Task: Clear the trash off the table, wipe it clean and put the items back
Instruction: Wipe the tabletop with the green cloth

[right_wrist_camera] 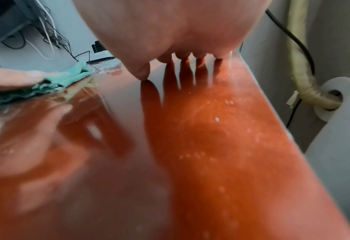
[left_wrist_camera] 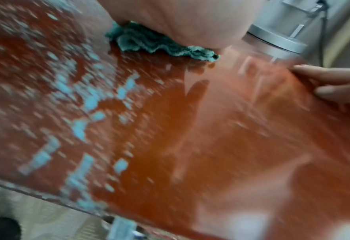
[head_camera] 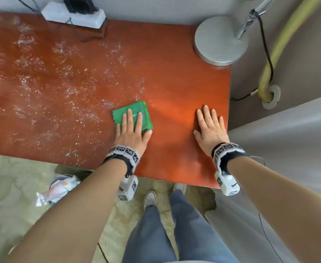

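Left hand point(head_camera: 132, 130) flat, fingers straight, pressing folded green cloth point(head_camera: 135, 112) near front edge of glossy orange-red table point(head_camera: 174, 69). Right hand point(head_camera: 210, 128) flat, empty, near right edge. Risk: sweeping white debris point(head_camera: 61, 82) onto floor.

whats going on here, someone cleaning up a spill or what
A person is wiping a red table. The left hand presses a folded green cloth flat on the top, while the right hand rests open on the bare surface near the right edge. The part right of the cloth looks clean; pale specks cover the left part. A lamp base stands at the far right corner.
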### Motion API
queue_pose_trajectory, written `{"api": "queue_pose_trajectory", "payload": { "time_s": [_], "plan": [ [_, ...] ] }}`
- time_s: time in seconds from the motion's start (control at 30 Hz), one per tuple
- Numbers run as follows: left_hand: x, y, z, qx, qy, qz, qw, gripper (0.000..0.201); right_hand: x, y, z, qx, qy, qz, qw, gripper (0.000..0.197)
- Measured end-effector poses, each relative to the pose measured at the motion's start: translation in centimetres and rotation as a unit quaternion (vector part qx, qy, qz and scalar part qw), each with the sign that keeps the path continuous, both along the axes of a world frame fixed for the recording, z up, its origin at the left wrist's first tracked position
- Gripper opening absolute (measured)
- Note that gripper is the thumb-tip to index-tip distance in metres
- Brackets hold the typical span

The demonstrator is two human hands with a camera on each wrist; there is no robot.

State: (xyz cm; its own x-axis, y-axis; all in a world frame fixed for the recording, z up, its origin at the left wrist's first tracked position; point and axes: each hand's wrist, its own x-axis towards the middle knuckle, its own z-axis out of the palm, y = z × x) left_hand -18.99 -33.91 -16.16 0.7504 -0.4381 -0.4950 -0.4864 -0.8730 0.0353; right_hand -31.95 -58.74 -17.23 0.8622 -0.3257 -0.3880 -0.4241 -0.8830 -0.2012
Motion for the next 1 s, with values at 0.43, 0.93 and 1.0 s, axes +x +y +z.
{"api": "queue_pose_trajectory", "payload": {
  "time_s": [0.43, 0.93, 1.0],
  "plan": [
    [-7.3, -8.1, -0.3, -0.037, 0.028, -0.124, 0.991, 0.074, 1.0, -1.8, 0.1, -0.001, 0.016, 0.016, 1.0, 0.069],
    [2.0, -6.6, 0.1, -0.028, 0.024, -0.061, 0.997, 0.09, 7.0, 0.3, 0.1, -0.005, 0.04, -0.014, 0.999, 0.07],
    [3.4, -7.5, 0.0, -0.023, 0.034, -0.086, 0.995, 0.088, 8.8, 0.9, 0.3, -0.008, 0.046, -0.004, 0.999, 0.069]
  ]
}}
